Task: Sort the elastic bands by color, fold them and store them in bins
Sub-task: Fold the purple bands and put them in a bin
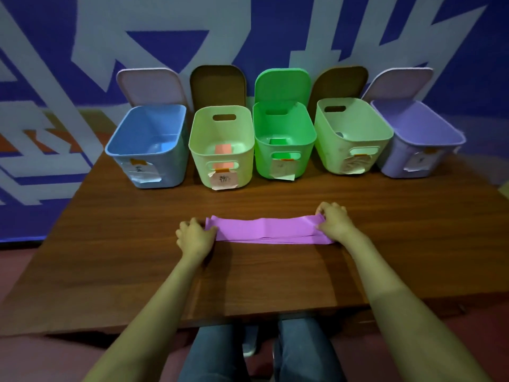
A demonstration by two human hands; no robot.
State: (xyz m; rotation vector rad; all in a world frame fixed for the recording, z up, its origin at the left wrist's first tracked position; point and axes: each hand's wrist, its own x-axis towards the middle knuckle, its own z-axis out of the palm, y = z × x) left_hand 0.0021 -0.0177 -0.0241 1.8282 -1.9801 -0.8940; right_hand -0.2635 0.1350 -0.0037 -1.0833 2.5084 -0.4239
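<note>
Purple band (pixel 268 230), ends pinched by left hand (pixel 194 238) and right hand (pixel 334 220), lies before five open bins (pixel 264 158).

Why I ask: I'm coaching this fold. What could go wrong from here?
1. The left hand and right hand pinch only the ends of the purple band; if either slips, the stacked layers may spring apart.
2. The purple bin stands farthest right in the row; the fold could loosen while being carried over.
</note>
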